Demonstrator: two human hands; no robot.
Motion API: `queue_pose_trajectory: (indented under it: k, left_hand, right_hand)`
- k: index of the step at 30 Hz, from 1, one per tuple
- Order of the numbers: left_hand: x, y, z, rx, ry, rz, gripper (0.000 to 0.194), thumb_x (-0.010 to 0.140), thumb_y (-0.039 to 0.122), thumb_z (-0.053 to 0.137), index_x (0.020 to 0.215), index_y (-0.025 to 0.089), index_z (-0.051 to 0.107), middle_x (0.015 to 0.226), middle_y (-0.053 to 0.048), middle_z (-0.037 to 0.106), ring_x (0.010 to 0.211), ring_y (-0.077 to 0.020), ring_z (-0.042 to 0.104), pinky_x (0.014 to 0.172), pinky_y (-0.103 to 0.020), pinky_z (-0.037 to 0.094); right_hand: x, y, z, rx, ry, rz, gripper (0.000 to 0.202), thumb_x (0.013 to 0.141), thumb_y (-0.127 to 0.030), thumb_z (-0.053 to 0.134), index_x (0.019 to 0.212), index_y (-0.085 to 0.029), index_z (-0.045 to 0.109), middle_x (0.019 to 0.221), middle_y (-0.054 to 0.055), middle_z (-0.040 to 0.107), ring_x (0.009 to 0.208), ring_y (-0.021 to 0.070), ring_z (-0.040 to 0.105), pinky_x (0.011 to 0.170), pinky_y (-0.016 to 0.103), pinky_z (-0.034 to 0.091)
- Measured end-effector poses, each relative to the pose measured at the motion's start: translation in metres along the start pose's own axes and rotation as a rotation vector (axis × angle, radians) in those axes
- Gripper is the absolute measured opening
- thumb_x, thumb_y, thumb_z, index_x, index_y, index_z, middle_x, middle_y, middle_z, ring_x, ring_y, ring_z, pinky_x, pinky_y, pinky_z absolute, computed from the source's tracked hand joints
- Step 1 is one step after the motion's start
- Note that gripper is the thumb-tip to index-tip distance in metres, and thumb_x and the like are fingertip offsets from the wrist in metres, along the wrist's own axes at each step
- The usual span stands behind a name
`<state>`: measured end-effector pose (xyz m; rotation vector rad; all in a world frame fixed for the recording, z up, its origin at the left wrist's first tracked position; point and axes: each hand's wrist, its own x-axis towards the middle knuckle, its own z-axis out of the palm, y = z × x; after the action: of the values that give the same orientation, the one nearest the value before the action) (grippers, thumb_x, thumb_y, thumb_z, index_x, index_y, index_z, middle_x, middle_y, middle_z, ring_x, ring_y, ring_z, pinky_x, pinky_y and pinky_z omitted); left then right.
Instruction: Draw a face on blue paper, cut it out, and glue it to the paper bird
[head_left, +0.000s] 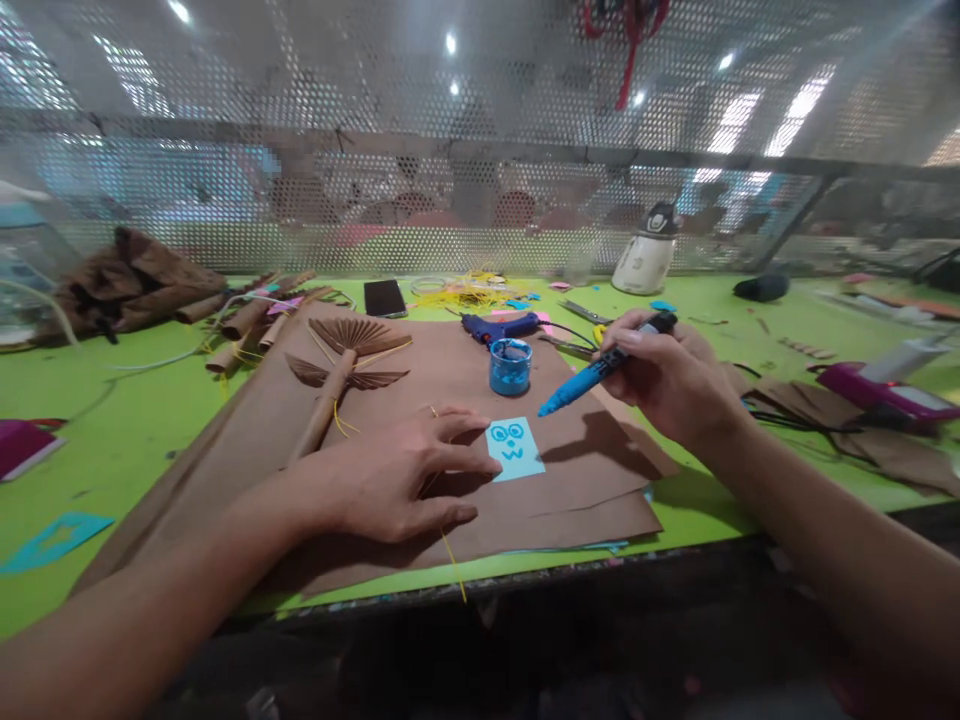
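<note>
Left hand (409, 470) spreading its fingers against a blue face drawing (529, 462) — right hand (667, 375) pinching a blue-tipped marker (581, 385), brown paper (574, 505) lying beneath.

Left hand (409, 470): palm down, fingers extended, left of the grip. Left forearm (172, 590): reaching inward. Right hand (660, 385): raised, thumb and fingers pinched. Right forearm (832, 520): right of the grip, nearer the body.
</note>
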<state>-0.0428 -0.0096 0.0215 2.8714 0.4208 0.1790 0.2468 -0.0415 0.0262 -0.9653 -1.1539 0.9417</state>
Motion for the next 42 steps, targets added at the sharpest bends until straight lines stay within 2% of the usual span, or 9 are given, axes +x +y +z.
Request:
queue_pose_trajectory:
  k: [9, 14, 21, 25, 32, 34, 37, 40, 42]
  left_hand:
    - [-0.003, -0.001, 0.003, 0.056, 0.077, 0.051, 0.036, 0.089, 0.042, 0.061, 0.119, 0.023, 0.069, 0.134, -0.018, 0.06, 0.126, -0.0366, 0.055, 0.101, -0.05, 0.046]
    - [-0.002, 0.001, 0.003, 0.072, 0.098, 0.055, 0.036, 0.087, 0.042, 0.061, 0.114, 0.021, 0.072, 0.128, -0.02, 0.063, 0.12, -0.037, 0.059, 0.099, -0.049, 0.048]
    - [-0.002, 0.001, 0.003, 0.048, 0.073, 0.062, 0.038, 0.09, 0.041, 0.059, 0.119, 0.02, 0.07, 0.126, -0.019, 0.065, 0.121, -0.0356, 0.058, 0.099, -0.048, 0.048]
    - [-0.001, 0.001, 0.003, 0.048, 0.06, 0.058, 0.037, 0.091, 0.041, 0.06, 0.12, 0.022, 0.07, 0.13, -0.019, 0.063, 0.125, -0.0349, 0.056, 0.1, -0.047, 0.046]
    - [0.001, -0.004, 0.007, -0.001, 0.068, 0.043, 0.033, 0.093, 0.037, 0.06, 0.12, 0.021, 0.07, 0.133, -0.017, 0.061, 0.127, -0.0313, 0.054, 0.103, -0.04, 0.043]
    - [0.003, -0.007, 0.008, -0.052, 0.093, 0.037, 0.031, 0.095, 0.037, 0.057, 0.117, 0.019, 0.071, 0.13, -0.016, 0.064, 0.126, -0.0295, 0.055, 0.102, -0.037, 0.044]
    - [0.005, -0.01, 0.008, -0.13, 0.136, 0.019, 0.029, 0.097, 0.034, 0.055, 0.111, 0.016, 0.073, 0.125, -0.015, 0.067, 0.119, -0.026, 0.06, 0.099, -0.034, 0.046]
    - [0.006, -0.011, 0.008, -0.186, 0.15, -0.011, 0.026, 0.096, 0.03, 0.055, 0.108, 0.016, 0.074, 0.123, -0.013, 0.068, 0.113, -0.0232, 0.062, 0.099, -0.033, 0.046]
    - [0.006, -0.012, 0.008, -0.213, 0.151, -0.035, 0.024, 0.096, 0.029, 0.056, 0.106, 0.016, 0.074, 0.123, -0.012, 0.068, 0.111, -0.0231, 0.062, 0.098, -0.034, 0.047]
  right_hand:
    - [0.027, -0.017, 0.003, -0.116, 0.173, -0.112, 0.021, 0.072, -0.034, 0.073, 0.071, -0.021, 0.057, 0.046, -0.004, 0.056, 0.037, 0.0086, 0.046, 0.034, 0.021, 0.034]
    - [0.046, -0.023, 0.017, -0.279, 0.116, -0.177, 0.021, 0.077, -0.035, 0.07, 0.07, -0.019, 0.057, 0.045, -0.004, 0.055, 0.036, 0.0064, 0.043, 0.036, 0.02, 0.033]
    - [0.055, 0.01, 0.038, -0.442, -0.031, -0.064, 0.019, 0.071, -0.028, 0.076, 0.065, -0.014, 0.064, 0.046, -0.001, 0.057, 0.039, 0.0073, 0.047, 0.038, 0.02, 0.036]
    - [0.055, 0.013, 0.027, -0.47, -0.061, 0.003, 0.021, 0.067, -0.03, 0.079, 0.075, -0.014, 0.071, 0.05, 0.0, 0.06, 0.044, 0.01, 0.052, 0.042, 0.021, 0.04]
    - [0.048, -0.006, -0.012, -0.496, 0.205, -0.122, 0.035, 0.076, -0.046, 0.071, 0.057, -0.019, 0.06, 0.052, -0.001, 0.055, 0.046, 0.0099, 0.048, 0.045, 0.024, 0.039]
    - [0.037, -0.004, -0.012, -0.572, 0.098, -0.079, 0.035, 0.076, -0.044, 0.07, 0.054, -0.019, 0.059, 0.048, -0.001, 0.052, 0.043, 0.0099, 0.045, 0.044, 0.025, 0.035]
    - [0.017, -0.002, -0.002, -0.766, -0.283, -0.024, 0.029, 0.078, -0.041, 0.069, 0.061, -0.018, 0.065, 0.053, 0.001, 0.058, 0.051, 0.013, 0.052, 0.05, 0.026, 0.038]
    - [0.001, -0.002, 0.013, -1.036, -0.636, -0.119, 0.025, 0.084, -0.041, 0.065, 0.091, -0.019, 0.073, 0.082, 0.005, 0.07, 0.073, 0.0188, 0.062, 0.065, 0.03, 0.046]
    - [-0.005, -0.002, 0.021, -1.144, -0.778, -0.203, 0.041, 0.085, -0.045, 0.065, 0.118, -0.022, 0.069, 0.107, 0.009, 0.069, 0.096, 0.0252, 0.061, 0.081, 0.036, 0.048]
